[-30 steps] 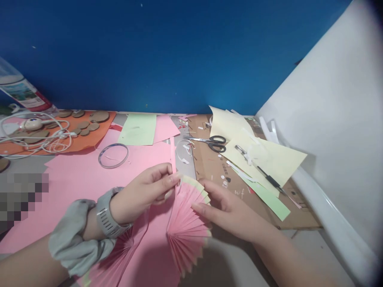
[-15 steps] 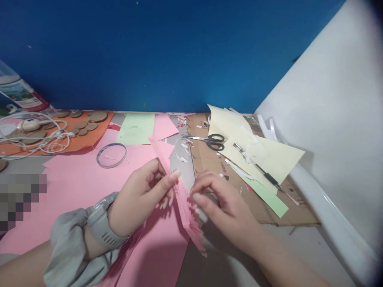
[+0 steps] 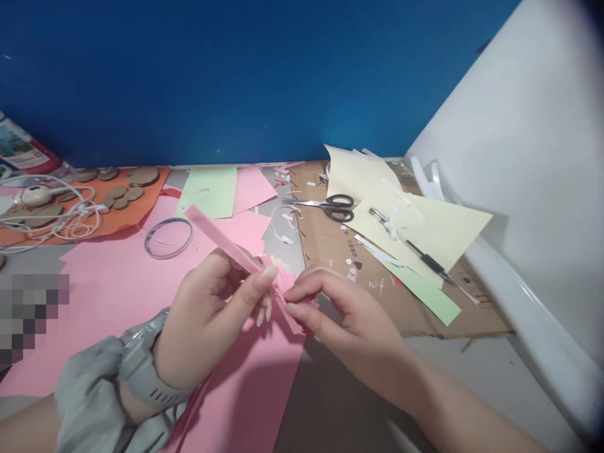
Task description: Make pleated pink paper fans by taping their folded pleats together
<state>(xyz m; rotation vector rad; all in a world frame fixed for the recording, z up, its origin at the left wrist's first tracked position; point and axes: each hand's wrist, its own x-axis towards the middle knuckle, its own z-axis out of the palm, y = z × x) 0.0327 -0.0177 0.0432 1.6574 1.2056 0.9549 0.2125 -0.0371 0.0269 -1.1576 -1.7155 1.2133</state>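
Note:
A folded strip of pink paper (image 3: 219,238) with a fringed edge is held between both hands, slanting from upper left to lower right. My left hand (image 3: 212,311), closed, pinches its middle between thumb and fingers. At the strip's lower, fringed part, my right hand (image 3: 344,314) is closed too, thumb and forefinger gripping the paper. Part of the fringe is hidden behind the fingers. Large pink sheets (image 3: 226,390) lie below my left hand.
Scissors (image 3: 325,204) with black handles rest on a cardboard sheet (image 3: 330,270), beside cream paper (image 3: 438,226), a pen (image 3: 429,261) and a green strip (image 3: 434,302). At the left are a tape roll (image 3: 147,245), white earphones (image 3: 70,214), cardboard pieces on orange paper (image 3: 158,201) and a bottle (image 3: 28,148).
The strip has turned, its upper end swinging left and its fringed lower end moving up. My right hand has shifted slightly left and now pinches the paper's lower part. The view has shifted a little.

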